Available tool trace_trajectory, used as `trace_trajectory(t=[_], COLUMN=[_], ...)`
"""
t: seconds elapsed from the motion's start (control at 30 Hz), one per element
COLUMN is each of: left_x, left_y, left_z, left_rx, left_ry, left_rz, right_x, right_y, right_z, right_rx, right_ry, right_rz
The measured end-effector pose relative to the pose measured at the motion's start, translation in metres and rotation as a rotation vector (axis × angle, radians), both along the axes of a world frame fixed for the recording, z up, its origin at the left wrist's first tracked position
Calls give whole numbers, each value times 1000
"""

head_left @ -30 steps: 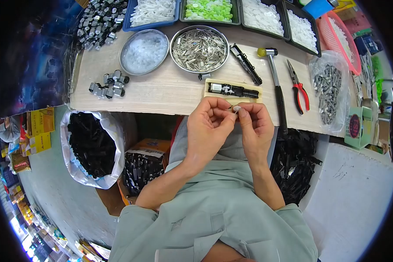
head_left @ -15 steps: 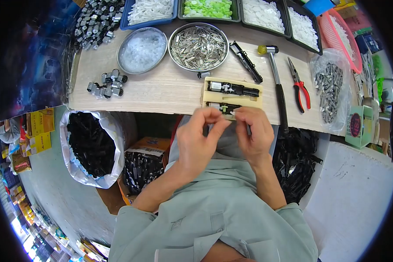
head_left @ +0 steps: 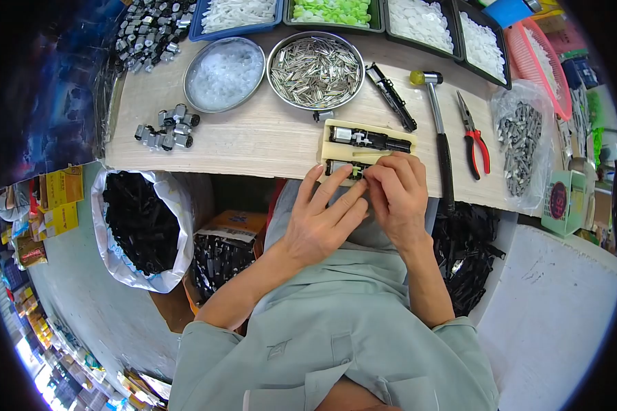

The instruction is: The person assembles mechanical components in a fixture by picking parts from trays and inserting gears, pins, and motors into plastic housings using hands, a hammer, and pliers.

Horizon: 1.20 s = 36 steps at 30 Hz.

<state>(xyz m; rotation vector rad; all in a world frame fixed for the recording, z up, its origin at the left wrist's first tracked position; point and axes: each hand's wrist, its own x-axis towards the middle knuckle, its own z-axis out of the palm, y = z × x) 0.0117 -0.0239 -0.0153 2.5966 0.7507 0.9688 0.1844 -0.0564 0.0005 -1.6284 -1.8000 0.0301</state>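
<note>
At the table's front edge lies a cream holding block (head_left: 328,151) with two black plastic housings in its slots. The far housing (head_left: 385,142) has a silver motor at its left end. Over the near housing (head_left: 334,166), which carries a light green piece (head_left: 356,171), are both hands. My left hand (head_left: 325,218) has its fingers spread, the tips at the housing's near side. My right hand (head_left: 399,192) is closed in a pinch at the housing's right part. Whatever is between those fingertips is hidden, as is the housing's right end.
Behind the block stand a bowl of metal pins (head_left: 315,72) and a bowl of clear pieces (head_left: 224,75). To the right lie another black housing (head_left: 392,97), a hammer (head_left: 442,151), pliers (head_left: 474,140) and a bag of metal parts (head_left: 521,147). Small motors (head_left: 168,128) are at left.
My left hand has gone from a pinch to spread fingers and come down to the near housing. My right hand, still pinching, has moved onto the housing. The view has shifted slightly.
</note>
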Motion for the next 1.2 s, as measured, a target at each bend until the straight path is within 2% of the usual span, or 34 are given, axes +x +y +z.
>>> trace_trajectory(t=[0.2, 0.37, 0.47, 0.6, 0.7, 0.8, 0.87, 0.97, 1.07, 1.2], left_x=[-1, 3, 11, 4, 13, 38, 47, 51, 52, 51], left_y=[-10, -22, -17, 1, 36, 105, 137, 149, 150, 150], left_z=[-8, -36, -53, -55, -21, 17, 17, 5, 1, -1], left_rx=[56, 171, 291, 294, 107, -78, -114, -114, -113, -74], left_ry=[88, 205, 186, -11, -172, -129, -32, 53, 31, -13], left_rz=[61, 125, 139, -29, -7, 196, 280, 300, 304, 293], right_x=[5, 7, 16, 56, 125, 211, 266, 280, 282, 283], right_y=[-3, -4, 1, 26, 63, 104, 138, 159, 173, 174], right_z=[1, 14, 29, 35, 37, 31, 28, 26, 24, 15], right_rx=[-26, -94, -171, -30, 126, 123, -30, -128, -196, -67], right_ry=[-15, -40, -27, 35, -90, -229, -339, -385, -209, -269], right_rz=[49, 84, 154, -60, -304, -493, -476, -389, -314, -293])
